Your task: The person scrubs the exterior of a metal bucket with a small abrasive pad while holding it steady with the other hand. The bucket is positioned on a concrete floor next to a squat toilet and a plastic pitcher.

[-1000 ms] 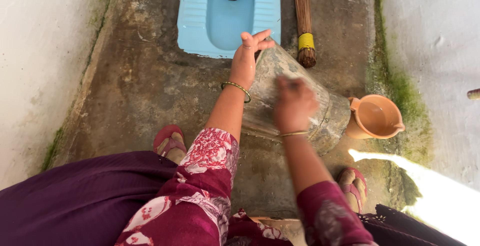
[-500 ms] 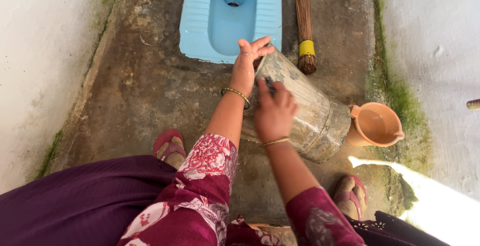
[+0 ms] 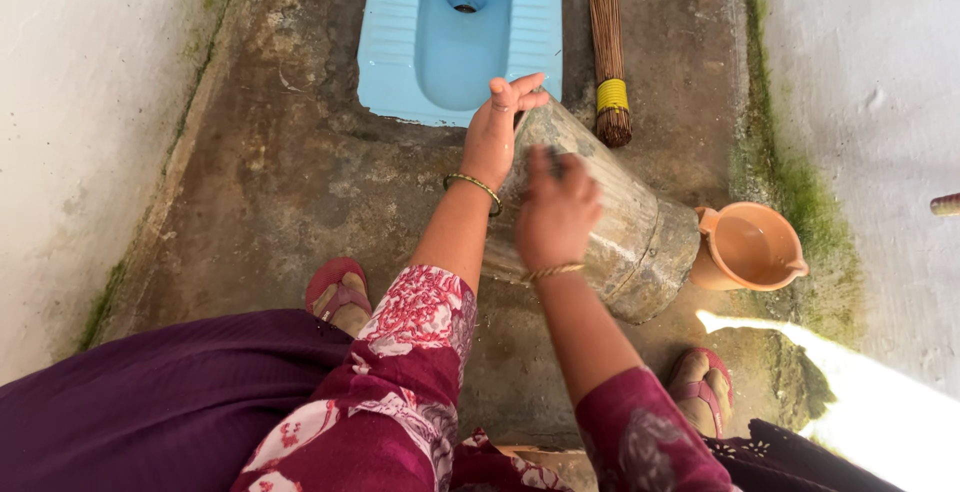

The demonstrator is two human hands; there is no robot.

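Observation:
A dull metal bucket [image 3: 635, 227] lies tilted on its side on the concrete floor, its rim toward the blue squat toilet pan [image 3: 400, 42]. My left hand [image 3: 500, 127] grips the bucket's rim at the far end, thumb and fingers spread over the edge. My right hand [image 3: 555, 212] presses on the bucket's side wall with fingers curled around a small dark scrubber that is mostly hidden. Both wrists wear thin bangles.
A stick broom [image 3: 605, 42] with a yellow band lies right of the toilet pan. An orange plastic jug [image 3: 750, 247] holding water stands right of the bucket. White walls with green moss at their base close in both sides. My sandalled feet [image 3: 338, 287] flank the bucket.
My right hand has rubbed back and forth along the bucket's side, ending slightly to the right of half a second ago. My left hand keeps its hold on the rim.

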